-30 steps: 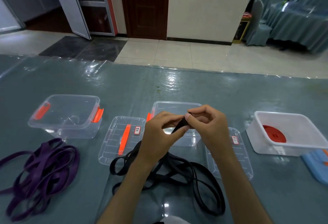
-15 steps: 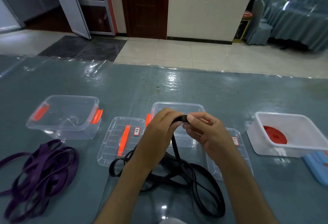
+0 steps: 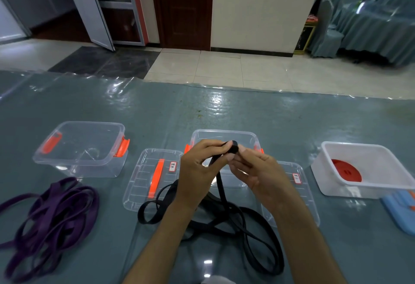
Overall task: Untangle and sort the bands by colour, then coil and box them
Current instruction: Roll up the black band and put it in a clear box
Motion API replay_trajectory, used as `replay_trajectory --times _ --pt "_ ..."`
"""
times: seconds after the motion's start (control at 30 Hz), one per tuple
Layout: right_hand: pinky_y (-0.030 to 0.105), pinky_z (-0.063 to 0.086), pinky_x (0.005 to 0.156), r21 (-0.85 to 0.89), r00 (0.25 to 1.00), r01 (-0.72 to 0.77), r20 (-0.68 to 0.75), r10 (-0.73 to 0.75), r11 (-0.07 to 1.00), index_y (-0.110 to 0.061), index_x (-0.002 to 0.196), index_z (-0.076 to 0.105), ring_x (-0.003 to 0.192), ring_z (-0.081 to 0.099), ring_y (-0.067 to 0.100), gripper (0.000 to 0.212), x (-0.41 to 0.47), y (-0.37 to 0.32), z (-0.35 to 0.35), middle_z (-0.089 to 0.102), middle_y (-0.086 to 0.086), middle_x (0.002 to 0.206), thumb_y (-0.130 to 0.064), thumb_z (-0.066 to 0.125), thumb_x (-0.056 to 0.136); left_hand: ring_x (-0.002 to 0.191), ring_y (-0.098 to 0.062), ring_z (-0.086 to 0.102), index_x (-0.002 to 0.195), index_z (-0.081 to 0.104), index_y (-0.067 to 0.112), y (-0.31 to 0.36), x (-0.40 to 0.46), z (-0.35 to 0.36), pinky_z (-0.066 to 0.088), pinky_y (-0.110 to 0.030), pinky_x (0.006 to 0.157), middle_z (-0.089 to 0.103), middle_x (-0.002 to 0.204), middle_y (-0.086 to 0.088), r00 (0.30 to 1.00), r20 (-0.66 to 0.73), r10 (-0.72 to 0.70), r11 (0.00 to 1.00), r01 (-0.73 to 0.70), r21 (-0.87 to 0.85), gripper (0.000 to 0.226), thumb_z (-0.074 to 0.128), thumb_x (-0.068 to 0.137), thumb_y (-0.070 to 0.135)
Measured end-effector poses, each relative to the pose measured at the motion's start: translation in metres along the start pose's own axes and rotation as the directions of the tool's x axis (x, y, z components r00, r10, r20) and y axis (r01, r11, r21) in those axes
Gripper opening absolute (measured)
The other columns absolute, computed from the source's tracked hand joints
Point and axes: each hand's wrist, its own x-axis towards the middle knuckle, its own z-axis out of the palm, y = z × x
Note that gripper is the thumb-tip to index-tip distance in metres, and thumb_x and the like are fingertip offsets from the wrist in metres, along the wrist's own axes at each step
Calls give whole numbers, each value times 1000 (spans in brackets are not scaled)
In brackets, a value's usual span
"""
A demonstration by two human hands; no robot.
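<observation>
A long black band (image 3: 242, 227) lies in loose loops on the table in front of me. Its end is rolled into a small tight coil between both hands, above the middle clear box (image 3: 224, 134). My left hand (image 3: 199, 169) grips the coil from the left and my right hand (image 3: 256, 171) pinches it from the right. A purple band (image 3: 51, 220) lies heaped at the left. A red band (image 3: 347, 170) sits coiled inside the white box (image 3: 381, 187) at the right.
An empty clear box (image 3: 80, 146) with orange latches stands at the left. Two clear lids (image 3: 155, 178) (image 3: 301, 196) lie flat either side of my hands. A blue lid (image 3: 399, 209) lies beside the white box. The table's far edge meets tiled floor.
Both hands have kept rolling the black band's end, and the small coil between my fingers has grown. The band's free length has been drawn up a little.
</observation>
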Motion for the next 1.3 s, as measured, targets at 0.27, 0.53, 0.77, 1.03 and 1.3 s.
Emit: replay_trajectory --times 0.27,0.53,0.77,1.03,1.3 --pt "28 62 80 -372 903 396 -6 -429 840 -14 116 79 98 77 18 23 2 -3 3 80 2 107 -4 63 102 111 -24 72 118 79 13 2 -1 0 58 -35 96 77 114 3 1000 2 -28 998 28 -53 23 73 97 8" --pt "34 65 78 -248 763 632 32 -646 734 -4 102 75 88 79 33 14 -4 -1 13 76 16 101 -1 77 88 112 -21 74 129 70 26 21 1 4 56 -25 95 77 115 -5 987 -6 -158 909 143 -392 32 69 101 12" --pt "34 65 76 -408 701 678 109 -705 611 -9 107 72 90 79 25 21 -4 4 25 77 2 103 -4 82 89 107 -25 75 108 80 15 25 3 6 58 -26 92 77 111 -13 967 -175 -184 841 63 -537 17 79 92 20" --pt "37 66 74 -469 682 668 74 -728 578 -5 97 74 96 77 25 19 -4 7 23 77 2 100 -14 85 85 105 -25 77 104 82 22 26 2 10 58 -25 91 80 107 -11 949 -159 -271 809 135 -572 15 80 90 19" --pt "45 66 81 -250 740 649 -14 -673 719 -6 93 73 92 79 33 17 -7 6 27 76 14 100 -10 86 82 106 -26 74 115 79 15 32 7 2 57 -29 92 77 109 -10 986 -98 -136 907 84 -414 19 70 97 12"
